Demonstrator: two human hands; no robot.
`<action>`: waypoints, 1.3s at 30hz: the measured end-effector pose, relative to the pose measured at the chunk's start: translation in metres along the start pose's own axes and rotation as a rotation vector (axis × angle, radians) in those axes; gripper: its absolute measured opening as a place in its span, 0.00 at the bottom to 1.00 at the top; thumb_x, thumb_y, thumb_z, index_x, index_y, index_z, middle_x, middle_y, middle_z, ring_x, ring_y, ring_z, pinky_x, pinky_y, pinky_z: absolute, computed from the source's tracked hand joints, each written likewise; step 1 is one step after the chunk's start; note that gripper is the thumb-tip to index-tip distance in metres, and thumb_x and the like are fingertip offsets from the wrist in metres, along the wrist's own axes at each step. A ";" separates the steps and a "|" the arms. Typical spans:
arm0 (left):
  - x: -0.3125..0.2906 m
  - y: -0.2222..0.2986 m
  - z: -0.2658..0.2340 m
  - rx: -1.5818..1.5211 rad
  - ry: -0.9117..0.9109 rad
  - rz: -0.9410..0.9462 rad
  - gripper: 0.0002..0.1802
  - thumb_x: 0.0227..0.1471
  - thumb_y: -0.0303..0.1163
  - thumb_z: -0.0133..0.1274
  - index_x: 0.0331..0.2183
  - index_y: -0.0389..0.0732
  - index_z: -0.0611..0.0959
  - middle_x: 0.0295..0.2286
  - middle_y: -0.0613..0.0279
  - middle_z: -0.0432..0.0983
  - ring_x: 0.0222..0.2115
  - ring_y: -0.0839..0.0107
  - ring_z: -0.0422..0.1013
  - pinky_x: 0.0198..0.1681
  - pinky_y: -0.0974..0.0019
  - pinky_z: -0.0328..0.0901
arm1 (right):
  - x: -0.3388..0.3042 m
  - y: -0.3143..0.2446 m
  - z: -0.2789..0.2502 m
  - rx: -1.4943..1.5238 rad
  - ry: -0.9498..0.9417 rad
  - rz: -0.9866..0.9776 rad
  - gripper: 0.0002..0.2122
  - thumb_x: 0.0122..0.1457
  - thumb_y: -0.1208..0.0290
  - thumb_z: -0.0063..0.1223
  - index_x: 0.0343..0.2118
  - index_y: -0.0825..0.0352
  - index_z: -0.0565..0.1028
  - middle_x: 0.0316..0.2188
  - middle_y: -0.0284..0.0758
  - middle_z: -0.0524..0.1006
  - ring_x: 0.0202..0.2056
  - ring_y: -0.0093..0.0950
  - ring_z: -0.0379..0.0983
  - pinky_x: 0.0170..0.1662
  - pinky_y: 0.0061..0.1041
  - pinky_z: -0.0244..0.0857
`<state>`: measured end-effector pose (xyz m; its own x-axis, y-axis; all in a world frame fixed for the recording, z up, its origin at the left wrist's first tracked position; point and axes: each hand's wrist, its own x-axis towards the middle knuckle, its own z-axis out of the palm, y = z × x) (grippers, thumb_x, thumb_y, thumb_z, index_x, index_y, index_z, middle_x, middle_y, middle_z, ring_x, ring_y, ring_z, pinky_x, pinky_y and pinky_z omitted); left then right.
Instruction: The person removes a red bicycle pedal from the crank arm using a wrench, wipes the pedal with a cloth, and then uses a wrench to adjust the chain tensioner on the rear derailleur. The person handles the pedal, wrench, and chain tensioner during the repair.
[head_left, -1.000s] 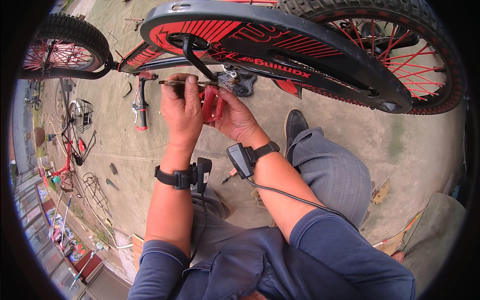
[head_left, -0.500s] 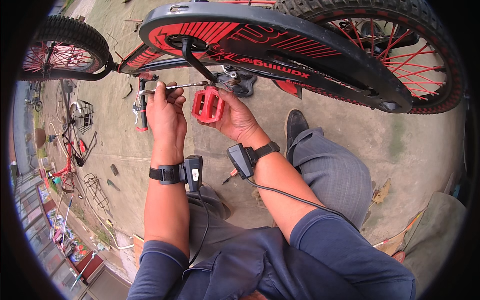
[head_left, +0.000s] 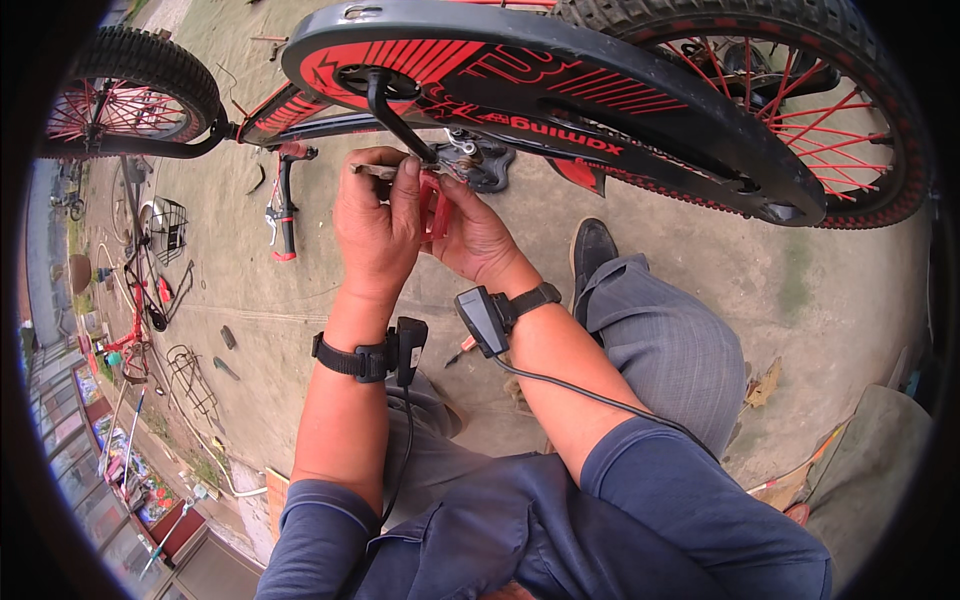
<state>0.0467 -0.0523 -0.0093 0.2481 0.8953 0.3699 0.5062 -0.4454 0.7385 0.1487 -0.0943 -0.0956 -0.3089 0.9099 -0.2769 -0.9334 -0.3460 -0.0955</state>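
Currently, left hand (head_left: 378, 220) clasps wrench (head_left: 370, 171), one end jutting out leftward. Right hand (head_left: 474, 232) grips red pedal (head_left: 439, 217), between both hands, just below crank arm (head_left: 400, 130).

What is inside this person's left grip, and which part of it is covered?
Inside the left grip is a metal wrench, one end sticking out leftward. The grip covers its middle; I cannot tell whether its other end reaches the red bicycle pedal.
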 end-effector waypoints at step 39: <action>0.000 -0.076 -0.015 -1.097 0.311 -1.133 0.12 0.67 0.38 0.48 0.37 0.38 0.77 0.29 0.59 0.78 0.30 0.67 0.77 0.33 0.69 0.73 | -0.005 -0.004 0.003 -0.020 0.017 0.027 0.23 0.58 0.52 0.62 0.52 0.59 0.74 0.49 0.35 0.78 0.51 0.33 0.75 0.54 0.45 0.71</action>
<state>-0.0041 -0.0184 -0.0572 -0.0629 0.7752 -0.6285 -0.5380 0.5041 0.6756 0.1537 -0.0965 -0.0913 -0.3304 0.8963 -0.2960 -0.9210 -0.3747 -0.1066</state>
